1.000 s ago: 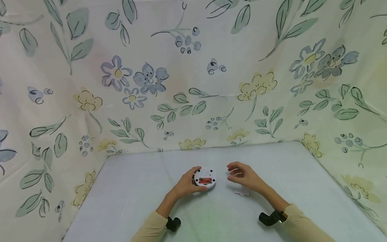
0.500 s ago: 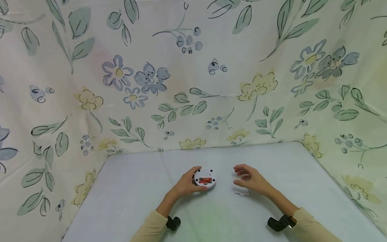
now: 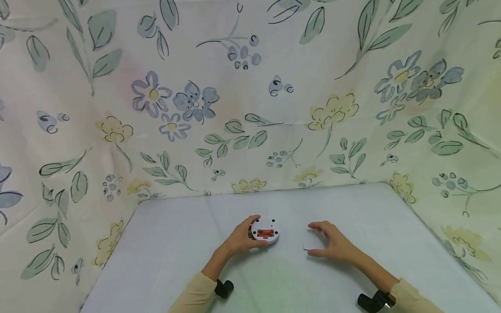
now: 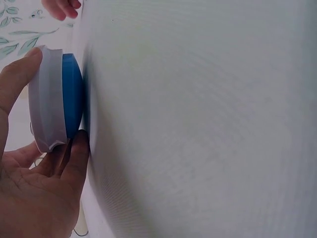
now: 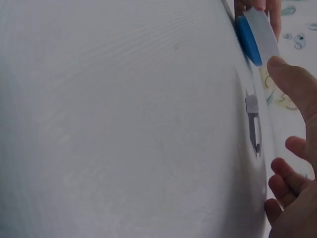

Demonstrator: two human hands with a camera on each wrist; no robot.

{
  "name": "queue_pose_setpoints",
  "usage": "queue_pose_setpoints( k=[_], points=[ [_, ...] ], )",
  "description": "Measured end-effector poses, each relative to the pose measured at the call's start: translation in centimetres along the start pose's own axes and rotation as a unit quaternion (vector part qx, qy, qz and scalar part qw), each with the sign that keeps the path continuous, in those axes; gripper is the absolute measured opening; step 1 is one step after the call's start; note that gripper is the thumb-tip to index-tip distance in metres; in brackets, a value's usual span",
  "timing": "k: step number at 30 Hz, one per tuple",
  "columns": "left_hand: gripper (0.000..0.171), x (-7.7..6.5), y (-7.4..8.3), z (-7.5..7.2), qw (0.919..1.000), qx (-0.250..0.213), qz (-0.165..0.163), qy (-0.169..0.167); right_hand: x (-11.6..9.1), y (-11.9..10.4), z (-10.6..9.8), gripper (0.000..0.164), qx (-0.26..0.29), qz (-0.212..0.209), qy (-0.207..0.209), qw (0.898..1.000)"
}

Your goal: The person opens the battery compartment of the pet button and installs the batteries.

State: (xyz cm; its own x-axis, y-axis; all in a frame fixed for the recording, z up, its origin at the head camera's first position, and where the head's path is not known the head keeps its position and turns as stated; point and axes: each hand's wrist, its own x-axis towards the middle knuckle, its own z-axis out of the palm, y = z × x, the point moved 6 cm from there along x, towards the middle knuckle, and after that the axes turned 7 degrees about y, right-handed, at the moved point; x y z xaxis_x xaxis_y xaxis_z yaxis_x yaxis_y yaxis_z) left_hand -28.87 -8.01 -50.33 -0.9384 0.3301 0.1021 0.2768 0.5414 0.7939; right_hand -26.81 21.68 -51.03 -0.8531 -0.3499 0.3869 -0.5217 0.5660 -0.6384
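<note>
My left hand (image 3: 239, 240) grips a round white battery-powered device (image 3: 266, 223) by its rim, thumb on the near side and fingers on the far side. Its back faces up, with a perforated patch and small dark feet. In its uncovered compartment lie red batteries (image 3: 265, 233). From the left wrist view, the underside of the device (image 4: 48, 99) is blue and close to the table. My right hand (image 3: 337, 246) is spread around a small white battery cover (image 5: 252, 105), thumb and fingers apart, holding nothing. In the head view this hand partly hides the cover.
The white-covered table (image 3: 176, 243) extends around both hands. A floral cloth (image 3: 250, 104) hangs behind it and along its sides. Each wrist wears a black camera (image 3: 224, 289).
My right hand has moved right and toward me, and its thumb and fingers have spread wider around the battery cover. The left hand and the device stay in place.
</note>
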Motion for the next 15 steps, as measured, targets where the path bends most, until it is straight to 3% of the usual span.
queue_pose_setpoints(
  k=[5, 11, 15],
  points=[
    [0.090, -0.04, 0.20, -0.05, 1.0000, -0.005, -0.003, -0.002, -0.57, 0.04, 0.01, 0.065, -0.035, -0.017, -0.001, 0.999],
    [0.088, -0.06, 0.32, -0.01, 1.0000, -0.001, 0.004, -0.004, -0.89, 0.05, 0.01, 0.033, -0.026, -0.004, 0.001, 1.000],
    [0.088, -0.04, 0.31, 0.09, 0.9999, 0.003, 0.009, -0.004, -0.83, 0.00, -0.13, 0.026, -0.023, -0.004, -0.005, 1.000]
  ],
)
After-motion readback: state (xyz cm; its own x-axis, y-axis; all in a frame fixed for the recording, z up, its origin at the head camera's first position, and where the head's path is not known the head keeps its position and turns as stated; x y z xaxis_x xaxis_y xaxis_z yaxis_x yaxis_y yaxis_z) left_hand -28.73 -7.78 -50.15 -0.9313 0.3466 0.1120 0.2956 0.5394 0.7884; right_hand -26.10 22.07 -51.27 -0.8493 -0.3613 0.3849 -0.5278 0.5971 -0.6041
